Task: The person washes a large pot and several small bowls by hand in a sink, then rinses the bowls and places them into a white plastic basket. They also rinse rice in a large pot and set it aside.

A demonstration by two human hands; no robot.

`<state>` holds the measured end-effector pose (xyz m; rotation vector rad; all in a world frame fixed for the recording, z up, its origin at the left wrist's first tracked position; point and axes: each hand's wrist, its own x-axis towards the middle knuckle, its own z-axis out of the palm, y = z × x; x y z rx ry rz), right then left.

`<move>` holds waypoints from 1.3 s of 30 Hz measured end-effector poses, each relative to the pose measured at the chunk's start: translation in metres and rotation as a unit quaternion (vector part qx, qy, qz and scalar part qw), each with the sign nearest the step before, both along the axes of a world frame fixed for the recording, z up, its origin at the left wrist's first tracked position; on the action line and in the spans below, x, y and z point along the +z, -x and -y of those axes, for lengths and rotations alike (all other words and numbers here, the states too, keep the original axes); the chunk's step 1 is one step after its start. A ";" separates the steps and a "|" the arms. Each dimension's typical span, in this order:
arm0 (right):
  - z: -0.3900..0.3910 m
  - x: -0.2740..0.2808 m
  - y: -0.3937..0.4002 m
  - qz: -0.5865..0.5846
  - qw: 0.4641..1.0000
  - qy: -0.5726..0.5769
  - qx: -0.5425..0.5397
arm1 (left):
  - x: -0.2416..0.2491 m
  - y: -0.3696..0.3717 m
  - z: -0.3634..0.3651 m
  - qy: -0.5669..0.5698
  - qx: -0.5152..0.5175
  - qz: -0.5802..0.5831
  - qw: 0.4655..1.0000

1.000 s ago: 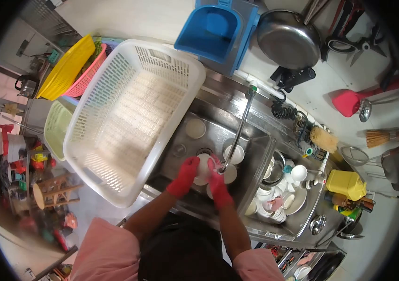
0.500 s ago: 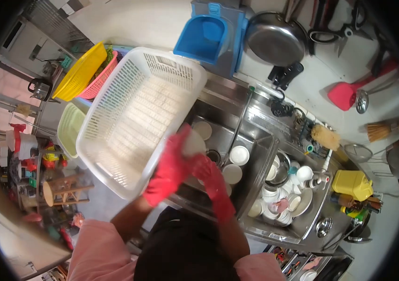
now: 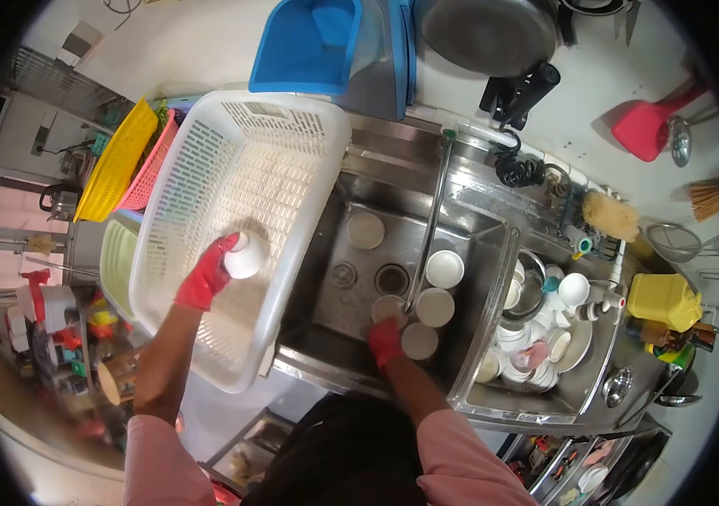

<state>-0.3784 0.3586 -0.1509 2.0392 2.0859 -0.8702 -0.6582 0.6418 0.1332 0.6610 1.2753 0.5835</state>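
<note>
Wearing a red rubber glove, my left hand grips a white bowl, turned base up, inside the large white perforated plastic basket. My right hand, also red-gloved, is down in the left steel sink, with its fingers at the near edge of another white bowl. Close to that hand sit more white bowls, one on its right and one just beyond. A further bowl lies toward the back of the sink.
A faucet pipe reaches over the left sink. Piled white dishes fill the right sink. Yellow and pink baskets stand left of the white one. A blue bin and a pan hang on the wall.
My hands, together over the sink before, have parted. The left has carried a bowl leftward into the basket; the right has lowered to a bowl in the sink. The view has shifted.
</note>
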 end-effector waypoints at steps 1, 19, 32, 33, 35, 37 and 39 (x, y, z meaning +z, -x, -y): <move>-0.009 -0.004 0.001 -0.020 0.997 0.066 -0.041 | -0.003 0.003 0.002 -0.024 -0.021 0.007 0.999; -0.029 0.068 -0.052 -0.216 0.922 -0.058 -0.316 | 0.087 -0.149 0.191 -0.365 0.030 0.084 0.927; -0.022 0.155 -0.123 -0.203 0.934 -0.250 0.158 | -0.178 -0.218 0.198 0.054 -0.030 0.208 0.976; -0.032 0.150 -0.140 -0.157 0.927 -0.267 0.211 | -0.167 -0.212 0.196 0.115 -0.075 0.270 0.953; -0.035 0.141 -0.146 -0.171 0.930 -0.240 0.218 | -0.146 -0.204 0.188 0.207 -0.130 0.307 0.920; -0.039 0.143 -0.137 -0.221 0.951 -0.139 0.164 | -0.131 -0.201 0.171 0.262 -0.155 0.264 0.915; -0.046 0.180 -0.115 -0.135 0.974 -0.004 0.182 | -0.196 -0.199 0.181 0.233 -0.078 0.330 0.912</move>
